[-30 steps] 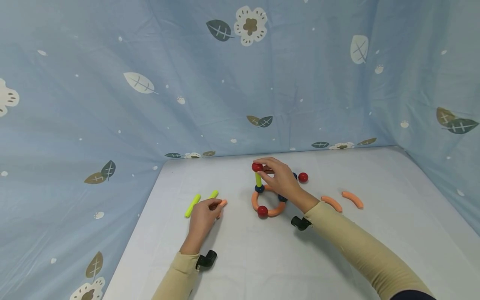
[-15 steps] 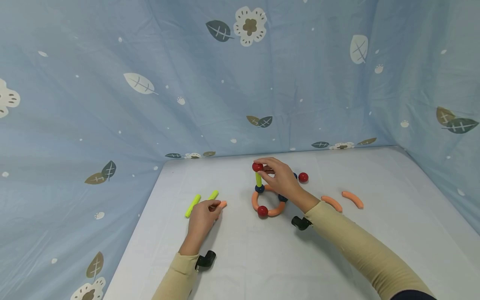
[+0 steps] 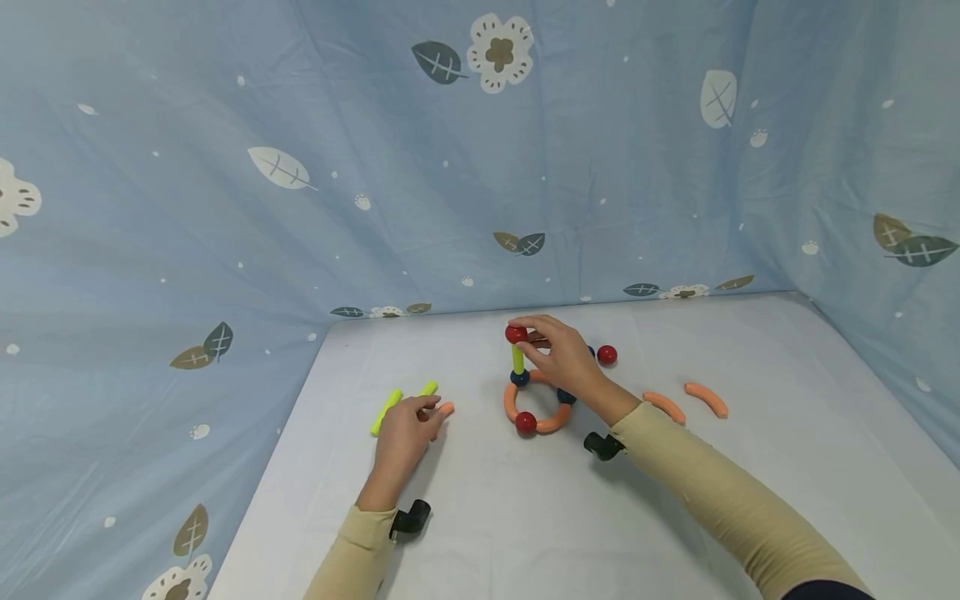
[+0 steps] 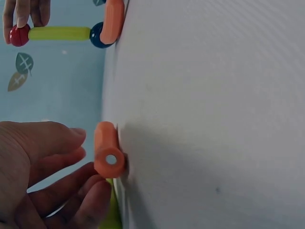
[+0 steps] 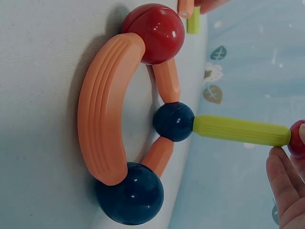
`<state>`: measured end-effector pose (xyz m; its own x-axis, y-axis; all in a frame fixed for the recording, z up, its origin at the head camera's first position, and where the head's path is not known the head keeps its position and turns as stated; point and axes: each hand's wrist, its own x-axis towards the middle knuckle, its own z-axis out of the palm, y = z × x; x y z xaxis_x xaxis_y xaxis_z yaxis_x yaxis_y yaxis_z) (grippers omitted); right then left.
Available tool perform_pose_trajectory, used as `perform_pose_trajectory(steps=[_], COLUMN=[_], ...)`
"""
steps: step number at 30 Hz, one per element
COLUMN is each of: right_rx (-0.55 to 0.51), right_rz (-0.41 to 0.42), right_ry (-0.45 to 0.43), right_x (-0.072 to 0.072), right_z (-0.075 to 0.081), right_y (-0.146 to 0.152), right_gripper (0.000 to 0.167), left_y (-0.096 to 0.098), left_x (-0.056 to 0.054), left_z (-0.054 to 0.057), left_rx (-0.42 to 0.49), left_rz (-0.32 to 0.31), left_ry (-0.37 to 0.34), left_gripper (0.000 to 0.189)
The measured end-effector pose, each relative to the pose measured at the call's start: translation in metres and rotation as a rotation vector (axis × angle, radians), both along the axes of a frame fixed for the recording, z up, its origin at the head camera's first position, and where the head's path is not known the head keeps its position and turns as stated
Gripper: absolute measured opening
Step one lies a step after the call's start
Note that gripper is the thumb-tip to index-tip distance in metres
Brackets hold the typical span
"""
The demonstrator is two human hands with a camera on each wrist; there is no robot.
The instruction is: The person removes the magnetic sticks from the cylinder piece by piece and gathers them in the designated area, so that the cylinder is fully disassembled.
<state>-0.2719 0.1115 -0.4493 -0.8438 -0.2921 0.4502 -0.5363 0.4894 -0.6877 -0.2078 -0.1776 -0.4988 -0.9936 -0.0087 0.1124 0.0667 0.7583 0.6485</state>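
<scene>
My right hand (image 3: pixel 566 358) pinches a red ball (image 3: pixel 515 334) at the top of an upright yellow-green stick (image 3: pixel 518 359). The stick stands on a dark blue ball (image 5: pixel 174 122), part of a ring on the table. Curved orange sticks (image 5: pixel 102 109), another red ball (image 5: pixel 155 33) and a second blue ball (image 5: pixel 131 195) make up the rest of that ring. To the left, my left hand (image 3: pixel 405 433) hovers beside a loose curved orange stick (image 4: pixel 109 150) with a silver dot in its end. Thumb and fingers sit loosely around it, without a visible grip.
Two yellow-green sticks, one (image 3: pixel 387 412) plainly seen, lie beyond the left hand. Behind the right hand are a loose red ball (image 3: pixel 607 356) and a partly hidden blue ball (image 3: pixel 591 351). Two curved orange sticks, the outer one (image 3: pixel 706 400) farther right, lie on the white table (image 3: pixel 495 525).
The left hand's fingers have loosened slightly near the orange stick. The right hand stays on the red ball, and the ring has not visibly moved.
</scene>
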Motion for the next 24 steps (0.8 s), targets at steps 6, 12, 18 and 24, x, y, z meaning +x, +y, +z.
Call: perform_pose_trajectory(steps=[6, 12, 18, 24], right_rx=[-0.002, -0.003, 0.001, 0.006], right_rz=[0.002, 0.004, -0.001, -0.002], right_ry=[0.003, -0.001, 0.001, -0.001], right_x=[0.000, 0.001, 0.001, 0.002], right_z=[0.001, 0.001, 0.001, 0.001], right_y=[0.000, 0.000, 0.000, 0.000], right_gripper=[0.042, 0.042, 0.042, 0.042], left_y=[0.005, 0.017, 0.035, 0.052], left_x=[-0.002, -0.006, -0.011, -0.017], left_z=[0.005, 0.008, 0.010, 0.010], left_rx=[0.018, -0.027, -0.045, -0.043], left_rz=[-0.009, -0.030, -0.051, -0.070], left_ry=[0.035, 0.139, 0.197, 0.201], left_gripper=[0.038, 0.030, 0.028, 0.030])
